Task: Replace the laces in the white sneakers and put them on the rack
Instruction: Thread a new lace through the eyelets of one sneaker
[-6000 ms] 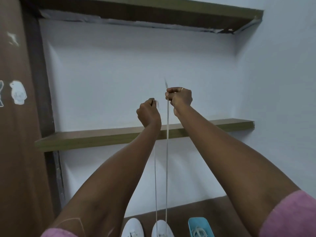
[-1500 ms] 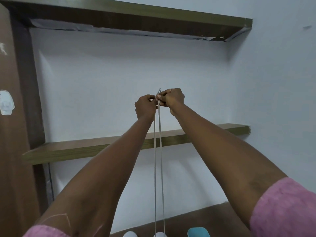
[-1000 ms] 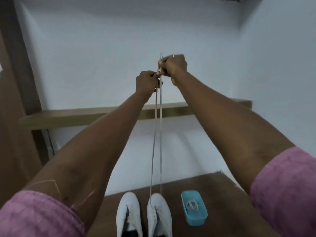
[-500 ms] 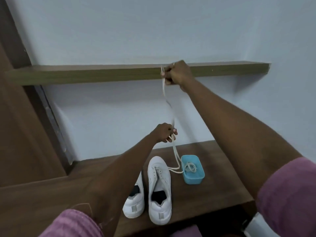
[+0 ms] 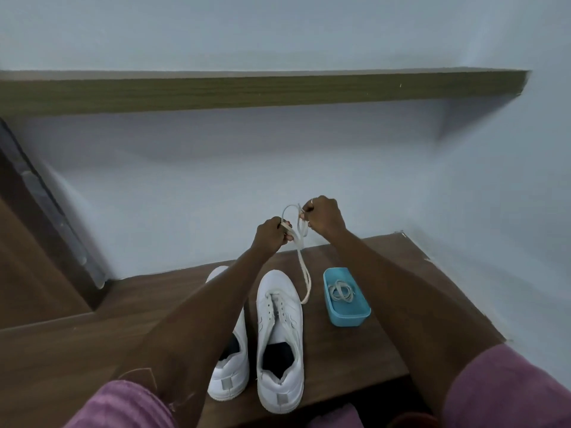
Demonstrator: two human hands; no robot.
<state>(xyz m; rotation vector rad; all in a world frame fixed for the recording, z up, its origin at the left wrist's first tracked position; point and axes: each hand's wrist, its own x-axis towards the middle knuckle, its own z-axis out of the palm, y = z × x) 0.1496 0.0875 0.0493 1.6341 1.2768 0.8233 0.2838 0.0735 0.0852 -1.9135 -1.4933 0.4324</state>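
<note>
both hands up above the shoes, each pinching the lace: left hand and right hand hold a loop between them. lace runs down to right shoe below the hands; left shoe under left forearm. blue tub with more lace sits below-right of right hand.

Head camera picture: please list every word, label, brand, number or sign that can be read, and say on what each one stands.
No text can be read in this picture.
right sneaker: grey heel tab, no letters can be made out.
left sneaker: grey heel tab, the same.
blue box, lace, shelf: no print visible.
</note>
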